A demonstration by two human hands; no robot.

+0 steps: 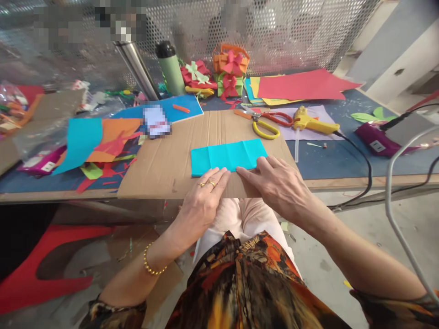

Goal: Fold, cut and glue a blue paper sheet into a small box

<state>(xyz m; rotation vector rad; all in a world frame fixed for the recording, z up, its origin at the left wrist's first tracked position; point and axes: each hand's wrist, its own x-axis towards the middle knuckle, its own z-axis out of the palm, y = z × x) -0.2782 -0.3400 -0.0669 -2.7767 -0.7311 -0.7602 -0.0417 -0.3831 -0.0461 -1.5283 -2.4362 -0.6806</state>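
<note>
A sheet of bright blue paper (228,156), folded into a strip with several upright creases, lies on the brown cardboard (161,169). My left hand (205,194) rests with its fingers stretched flat on the near edge of the paper, left of its middle. At the right end, my right hand (279,183) has its fingers curled over the near corner, and its thumb runs along the near edge towards the left hand. Just beyond the paper are scissors (265,129) with one yellow and one red handle. A yellow glue gun (313,122) lies to their right.
A phone (156,120) lies behind left, near paper scraps (115,141). At the back stand a green bottle (171,71), a steel flask (139,68) and paper baskets (230,68). Red sheets (305,85) lie back right. A black cord (365,160) crosses the table's right edge.
</note>
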